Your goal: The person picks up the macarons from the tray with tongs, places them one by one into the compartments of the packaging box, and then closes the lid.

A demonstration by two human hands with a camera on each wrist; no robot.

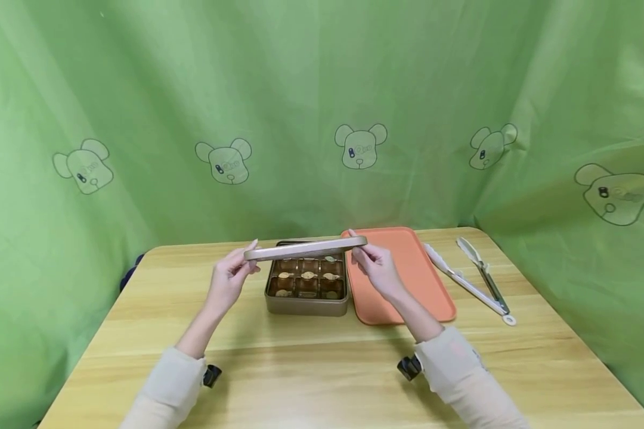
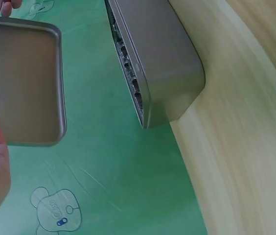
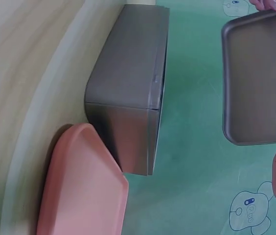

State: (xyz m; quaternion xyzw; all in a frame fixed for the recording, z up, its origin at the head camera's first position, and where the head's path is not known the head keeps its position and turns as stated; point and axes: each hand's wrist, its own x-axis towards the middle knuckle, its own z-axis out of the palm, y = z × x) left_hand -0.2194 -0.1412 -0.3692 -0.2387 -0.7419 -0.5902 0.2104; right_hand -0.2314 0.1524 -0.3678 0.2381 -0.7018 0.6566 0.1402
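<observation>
A flat brownish lid [image 1: 306, 248] hangs in the air above an open box [image 1: 307, 306], tilted with its right end higher. My left hand [image 1: 229, 273] grips the lid's left end, and my right hand [image 1: 377, 269] pinches its right end between thumb and fingers. Both wrist views show the lid's hollow underside [image 2: 23, 83] with its raised rim. Inside the box sits a brown divided insert [image 1: 307, 285] with several small wrapped pieces in its compartments. The lid hides the box's back part in the head view.
Just right of the box lies an orange tray [image 1: 408, 274], one corner under my right forearm. Farther right, metal tongs [image 1: 485, 292] with two spread arms rest on the wooden table [image 1: 300, 375]. A green curtain [image 1: 295, 89] with mouse-like drawings surrounds the table.
</observation>
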